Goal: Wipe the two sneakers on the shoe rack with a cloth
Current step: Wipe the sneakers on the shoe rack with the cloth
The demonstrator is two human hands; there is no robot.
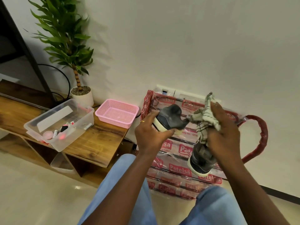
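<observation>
A clear bin [60, 124] of small items sits at the left on the low wooden surface [100, 140]. A potted plant [68, 38] stands behind it and a pink basket [116, 112] just to its right. The left hand [151, 137] holds 1 dark sneaker [170, 118] by its pale sole, grip clamped on it, raised above the rack [172, 169]. A striped cloth [204, 117] touches the sneaker's end. The right hand [225, 132] has its grip clamped on the bunched cloth. Below that hand, a 2nd sneaker [201, 161] rests on the rack, partly hidden. The rack is wrapped in clear plastic with red labels and stands against the wall [194, 46]. A red looped tube [259, 137] shows at its right.
</observation>
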